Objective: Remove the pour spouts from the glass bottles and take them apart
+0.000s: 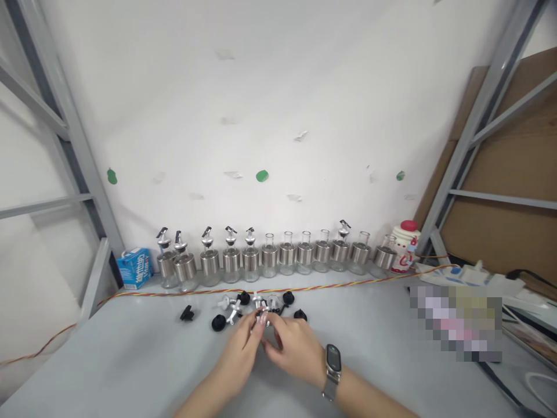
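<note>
My left hand (244, 338) and my right hand (294, 342) meet over the table, fingertips closed around a small black and silver pourer part (262, 312). My fingers cover most of that part. Just beyond them lie loose pourer pieces: a black round cap (219, 323), another black cap (288, 298), a clear-white stopper (224, 302) and a silvery lever piece (234, 312). Off to the left is a separate black piece (187, 313). Behind stand several glass bottles with steel sleeves, some topped with pourers (207, 235), others with bare necks (306, 241).
A red and yellow twisted cord (339, 285) runs across the grey table (130, 360) before the bottles. At the left is a blue carton (134, 269); at the right, a white and red container (404, 247) and a blurred-out item (456, 322). Metal posts flank the table.
</note>
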Available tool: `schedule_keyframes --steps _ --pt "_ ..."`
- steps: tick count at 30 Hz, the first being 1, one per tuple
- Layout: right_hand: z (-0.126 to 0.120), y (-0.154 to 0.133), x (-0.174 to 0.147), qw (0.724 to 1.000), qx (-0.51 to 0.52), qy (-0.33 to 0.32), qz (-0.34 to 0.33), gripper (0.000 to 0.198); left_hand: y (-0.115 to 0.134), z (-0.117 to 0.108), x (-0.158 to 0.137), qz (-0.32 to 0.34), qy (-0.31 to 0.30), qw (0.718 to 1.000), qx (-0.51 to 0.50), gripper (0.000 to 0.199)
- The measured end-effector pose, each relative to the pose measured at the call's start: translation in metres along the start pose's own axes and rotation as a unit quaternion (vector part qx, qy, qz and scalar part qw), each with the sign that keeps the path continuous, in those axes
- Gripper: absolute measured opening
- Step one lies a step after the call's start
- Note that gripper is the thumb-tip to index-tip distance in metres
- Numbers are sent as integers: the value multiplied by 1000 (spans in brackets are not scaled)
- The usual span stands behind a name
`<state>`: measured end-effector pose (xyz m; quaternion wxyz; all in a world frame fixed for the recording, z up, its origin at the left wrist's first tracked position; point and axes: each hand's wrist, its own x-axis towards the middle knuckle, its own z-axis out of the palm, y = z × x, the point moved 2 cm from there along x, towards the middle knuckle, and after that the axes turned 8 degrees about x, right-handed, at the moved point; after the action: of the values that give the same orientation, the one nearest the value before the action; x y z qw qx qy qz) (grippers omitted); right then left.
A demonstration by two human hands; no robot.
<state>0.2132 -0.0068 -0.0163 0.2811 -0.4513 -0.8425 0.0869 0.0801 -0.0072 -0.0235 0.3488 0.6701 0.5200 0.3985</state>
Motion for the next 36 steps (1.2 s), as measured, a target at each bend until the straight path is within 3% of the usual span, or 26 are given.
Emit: schedule_keyframes --steps 10,17,29,36 --pt "1 4 -1 999 5 -10 51 14 -5 -3 -3 50 -133 984 108 47" --pt "2 5 0 999 -5 0 47 13 -13 1 -2 66 -166 979 96 73" --pt "7 1 -2 1000 -13 14 7 12 -10 10 -1 56 -53 971 225 59" --pt "5 5 -1 997 29 35 67 10 -17 8 3 72 15 971 226 51"
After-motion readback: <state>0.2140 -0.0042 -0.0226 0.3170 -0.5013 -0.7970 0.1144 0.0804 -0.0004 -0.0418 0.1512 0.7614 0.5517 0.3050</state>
